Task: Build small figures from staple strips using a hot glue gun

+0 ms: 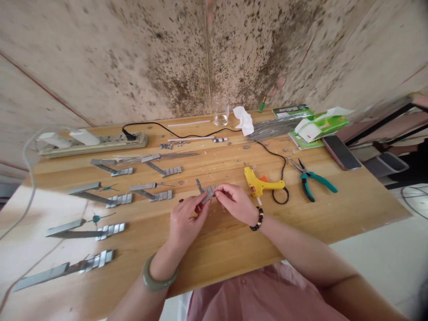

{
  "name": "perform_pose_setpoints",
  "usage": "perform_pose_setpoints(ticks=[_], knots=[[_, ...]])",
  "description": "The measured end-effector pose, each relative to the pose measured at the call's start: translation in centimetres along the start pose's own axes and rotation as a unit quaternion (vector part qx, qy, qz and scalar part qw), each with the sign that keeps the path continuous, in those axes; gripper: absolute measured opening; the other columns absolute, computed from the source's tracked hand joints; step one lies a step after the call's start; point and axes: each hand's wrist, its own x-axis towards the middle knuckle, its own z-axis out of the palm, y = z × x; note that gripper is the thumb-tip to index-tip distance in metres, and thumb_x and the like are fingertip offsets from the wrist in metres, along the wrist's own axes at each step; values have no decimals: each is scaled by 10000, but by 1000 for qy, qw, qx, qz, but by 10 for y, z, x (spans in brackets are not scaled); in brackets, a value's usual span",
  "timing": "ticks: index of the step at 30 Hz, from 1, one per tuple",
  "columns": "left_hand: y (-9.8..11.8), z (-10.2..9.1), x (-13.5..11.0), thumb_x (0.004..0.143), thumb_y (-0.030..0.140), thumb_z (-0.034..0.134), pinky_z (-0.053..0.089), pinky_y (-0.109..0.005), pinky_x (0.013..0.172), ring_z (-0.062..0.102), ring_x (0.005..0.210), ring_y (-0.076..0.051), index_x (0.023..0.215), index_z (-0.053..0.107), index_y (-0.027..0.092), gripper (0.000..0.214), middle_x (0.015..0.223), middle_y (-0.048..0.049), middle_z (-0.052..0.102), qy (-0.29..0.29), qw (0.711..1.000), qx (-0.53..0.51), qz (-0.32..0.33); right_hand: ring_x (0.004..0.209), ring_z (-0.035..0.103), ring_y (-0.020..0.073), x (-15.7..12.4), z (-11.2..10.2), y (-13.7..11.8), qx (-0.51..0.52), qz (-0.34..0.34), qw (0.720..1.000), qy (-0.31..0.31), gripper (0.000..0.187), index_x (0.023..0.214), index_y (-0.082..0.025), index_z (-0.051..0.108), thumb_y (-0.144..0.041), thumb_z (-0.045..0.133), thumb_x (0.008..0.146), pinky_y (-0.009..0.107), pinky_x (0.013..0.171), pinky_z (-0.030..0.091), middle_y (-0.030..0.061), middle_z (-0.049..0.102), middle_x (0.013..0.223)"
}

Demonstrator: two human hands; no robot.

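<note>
Strip of grey material [207, 196] is between the hands, just over the middle of the counter [230, 254], the left hand [186, 218] pinching it with thumb and fingers while the right hand [236, 203] has thumb and forefinger pressed together at its right end, on what I cannot tell. For neat work, the left grip should sit firm and close to the spot being worked, leaving the right to make small, even moves so nothing twists or slips. The glue gun [261, 184] lies near, so the right wrist is best held clear of it.
</note>
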Motion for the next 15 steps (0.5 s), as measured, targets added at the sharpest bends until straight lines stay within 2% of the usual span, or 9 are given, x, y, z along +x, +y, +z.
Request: perform_pose_setpoints(ticks=[4, 9, 12, 15], knots=[[2, -1, 0, 829, 192, 591, 488, -212, 579, 590, 552, -94, 986, 644, 179, 166, 715, -13, 674, -19, 1000, -21, -7, 515, 494, 82, 4, -2, 2, 70, 36, 997, -6, 195, 743, -176, 570, -323, 536, 866, 193, 486, 416, -37, 541, 604], [4, -1, 3, 836, 194, 559, 481, -221, 569, 569, 555, -100, 964, 643, 172, 155, 706, -18, 645, -45, 997, -51, -27, 637, 611, 106, 8, -5, 6, 118, 18, 993, 6, 162, 907, -176, 617, -309, 612, 814, 234, 603, 523, 10, 659, 788], [3, -1, 4, 833, 192, 558, 482, -226, 573, 569, 565, -107, 949, 645, 173, 146, 694, -14, 632, -49, 997, -54, -37, 726, 658, 129, 8, -7, 5, 69, -24, 997, 6, 143, 943, -179, 638, -250, 607, 823, 264, 687, 546, 30, 696, 851], [2, 0, 3, 832, 181, 559, 484, -227, 578, 570, 575, -108, 965, 644, 173, 158, 719, -22, 643, -56, 996, -63, -34, 785, 669, 142, 7, -10, 2, -33, -76, 997, 8, 141, 960, -188, 658, -182, 602, 831, 275, 732, 543, 37, 713, 898]])
